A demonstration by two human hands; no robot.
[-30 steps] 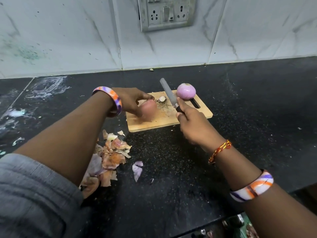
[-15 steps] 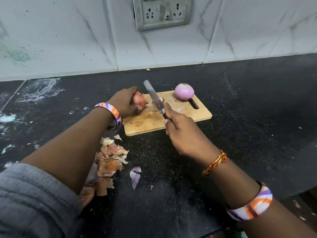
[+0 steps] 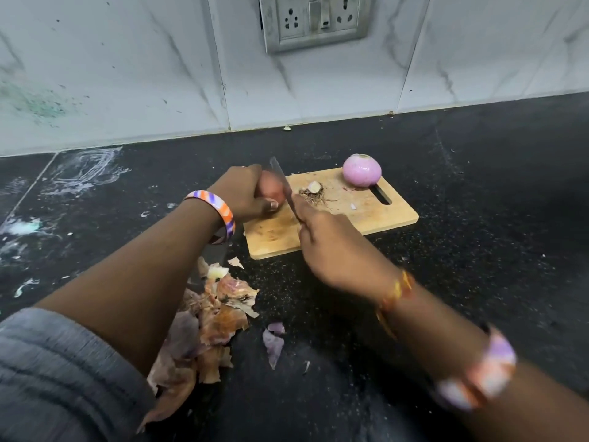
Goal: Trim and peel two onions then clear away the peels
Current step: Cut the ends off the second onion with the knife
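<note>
Wooden cutting board (image 3: pixel 376 218), rectangular, slotted handle. Left hand (image 3: pixel 242 196): fingers curled around papery brown onion (image 3: pixel 271 193) at the board's left end. Right hand (image 3: pixel 331 247): fingers wrapped on knife (image 3: pixel 283 186), blade against that onion. Peeled onion (image 3: pixel 361 170): smooth, glossy purple, on the board's far right end. Dry, crinkled peels (image 3: pixel 220 311): heaped on speckled black counter (image 3: pixel 478 250).

Wall socket (image 3: pixel 315 20) above black counter (image 3: pixel 478 250)
</note>
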